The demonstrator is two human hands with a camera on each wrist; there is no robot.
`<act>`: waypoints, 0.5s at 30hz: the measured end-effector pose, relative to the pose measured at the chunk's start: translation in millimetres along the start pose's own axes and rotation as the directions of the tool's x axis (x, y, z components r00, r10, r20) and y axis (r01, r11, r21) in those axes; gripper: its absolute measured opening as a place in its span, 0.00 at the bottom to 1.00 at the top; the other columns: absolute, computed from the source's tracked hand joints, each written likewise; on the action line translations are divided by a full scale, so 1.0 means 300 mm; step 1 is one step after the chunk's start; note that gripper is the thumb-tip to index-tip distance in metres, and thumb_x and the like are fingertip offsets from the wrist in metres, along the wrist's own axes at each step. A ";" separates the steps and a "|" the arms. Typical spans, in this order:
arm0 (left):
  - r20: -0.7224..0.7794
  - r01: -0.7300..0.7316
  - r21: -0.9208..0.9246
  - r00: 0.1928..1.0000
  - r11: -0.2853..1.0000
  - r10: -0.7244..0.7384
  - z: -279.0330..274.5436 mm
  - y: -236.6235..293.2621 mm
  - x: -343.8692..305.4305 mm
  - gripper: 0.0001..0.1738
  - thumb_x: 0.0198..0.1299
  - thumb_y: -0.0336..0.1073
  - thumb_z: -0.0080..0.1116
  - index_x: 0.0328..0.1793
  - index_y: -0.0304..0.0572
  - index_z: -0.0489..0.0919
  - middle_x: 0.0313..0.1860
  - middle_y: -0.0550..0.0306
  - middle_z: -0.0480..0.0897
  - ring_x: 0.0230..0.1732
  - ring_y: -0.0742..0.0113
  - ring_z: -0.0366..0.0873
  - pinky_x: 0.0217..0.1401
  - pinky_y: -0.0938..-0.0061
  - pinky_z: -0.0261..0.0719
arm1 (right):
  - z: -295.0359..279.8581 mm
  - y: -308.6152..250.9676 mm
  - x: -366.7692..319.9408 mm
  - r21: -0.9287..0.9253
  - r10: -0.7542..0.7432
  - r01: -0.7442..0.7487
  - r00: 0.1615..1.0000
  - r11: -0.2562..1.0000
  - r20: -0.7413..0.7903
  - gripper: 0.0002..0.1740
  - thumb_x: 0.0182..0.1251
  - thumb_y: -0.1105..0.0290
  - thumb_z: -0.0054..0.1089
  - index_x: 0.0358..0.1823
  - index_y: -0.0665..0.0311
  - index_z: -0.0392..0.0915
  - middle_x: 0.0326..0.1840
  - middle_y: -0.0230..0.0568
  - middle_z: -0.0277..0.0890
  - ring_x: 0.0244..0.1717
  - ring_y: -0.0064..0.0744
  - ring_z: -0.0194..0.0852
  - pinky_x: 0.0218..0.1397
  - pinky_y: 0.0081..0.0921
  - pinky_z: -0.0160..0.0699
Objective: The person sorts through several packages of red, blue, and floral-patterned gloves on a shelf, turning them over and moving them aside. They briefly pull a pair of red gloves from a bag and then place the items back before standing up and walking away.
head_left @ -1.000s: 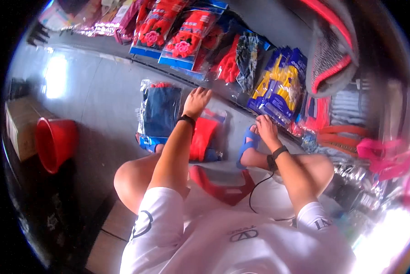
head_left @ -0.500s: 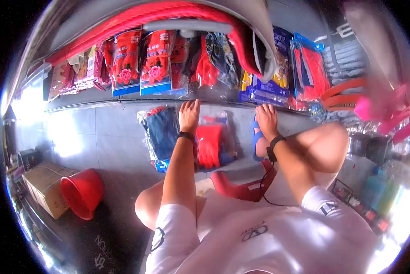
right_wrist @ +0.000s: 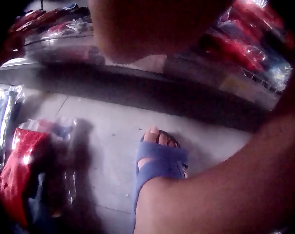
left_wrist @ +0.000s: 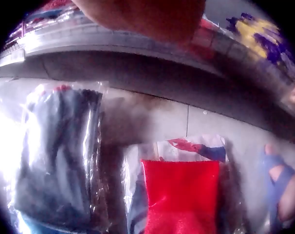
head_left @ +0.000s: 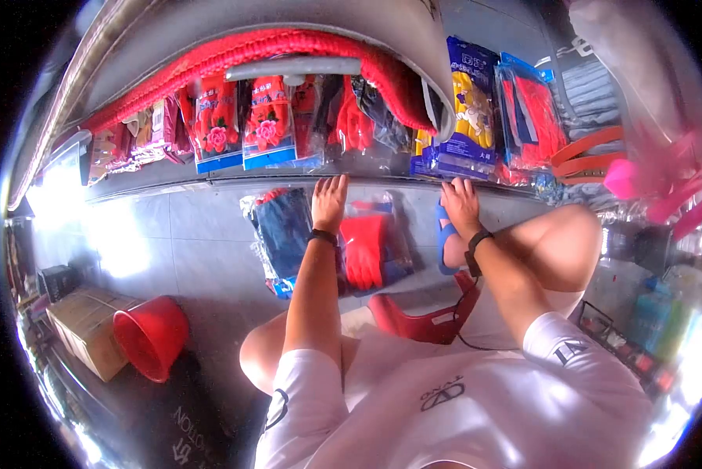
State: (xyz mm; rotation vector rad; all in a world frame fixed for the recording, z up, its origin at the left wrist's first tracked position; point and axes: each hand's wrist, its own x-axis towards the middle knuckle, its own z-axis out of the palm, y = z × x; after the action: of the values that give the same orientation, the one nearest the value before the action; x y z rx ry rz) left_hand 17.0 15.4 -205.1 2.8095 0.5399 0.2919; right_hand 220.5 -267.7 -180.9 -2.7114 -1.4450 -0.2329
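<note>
My left hand (head_left: 330,203) rests with its fingertips at the front edge of the low shelf (head_left: 234,179), and nothing shows in its grasp. Farther right along that edge, my right hand (head_left: 460,205) lies the same way, holding nothing visible. On the floor below the left hand are two clear packs: dark gloves (left_wrist: 57,156) on the left and red gloves (left_wrist: 181,190) on the right. Beside the right hand is a foot in a blue sandal (right_wrist: 159,161). Both wrist views show only part of the near hand, large and blurred at the top.
Packed red gloves with roses (head_left: 266,125), yellow gloves in purple packaging (head_left: 470,117) and another red pack (head_left: 540,117) line the shelf. A red-trimmed grey edge (head_left: 210,66) covers the upper view. A red bucket (head_left: 152,336) and cardboard box (head_left: 85,332) stand at left; a red stool (head_left: 421,320) is underneath.
The head view has turned, and the red-trimmed grey edge has swung in from upper right across the shelf. Both hands stay at the shelf edge; the floor packs look unmoved.
</note>
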 end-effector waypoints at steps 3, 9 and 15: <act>0.000 -0.010 -0.017 1.000 1.000 0.010 -0.001 -0.002 0.004 0.15 0.65 0.35 0.46 0.56 0.42 0.73 0.47 0.53 0.81 0.53 0.56 0.79 0.64 0.60 0.71 | -0.013 -0.004 0.004 -0.019 0.037 -0.035 0.996 0.999 0.081 0.12 0.65 0.61 0.59 0.45 0.56 0.81 0.45 0.37 0.70 0.51 0.40 0.69 0.47 0.37 0.76; -0.021 0.016 -0.035 1.000 0.999 -0.017 -0.006 0.010 0.015 0.08 0.67 0.35 0.45 0.47 0.43 0.73 0.43 0.52 0.82 0.50 0.55 0.79 0.59 0.61 0.73 | -0.034 -0.007 0.015 -0.041 0.008 -0.003 0.992 0.999 0.126 0.11 0.66 0.62 0.58 0.45 0.57 0.82 0.48 0.39 0.71 0.54 0.42 0.69 0.47 0.36 0.79; -0.011 0.025 -0.094 1.000 0.995 -0.026 0.003 0.004 0.023 0.05 0.68 0.35 0.46 0.43 0.43 0.72 0.40 0.51 0.81 0.48 0.54 0.79 0.58 0.62 0.74 | -0.045 -0.019 0.044 0.026 0.053 -0.060 0.979 0.998 0.198 0.10 0.65 0.62 0.59 0.41 0.59 0.82 0.46 0.39 0.70 0.54 0.44 0.68 0.51 0.39 0.77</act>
State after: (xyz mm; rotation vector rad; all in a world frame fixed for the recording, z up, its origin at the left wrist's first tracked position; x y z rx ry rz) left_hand 24.0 16.9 -204.5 2.7099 0.5496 0.3212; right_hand 221.6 -255.2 -165.6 -2.8123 -1.3997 0.0643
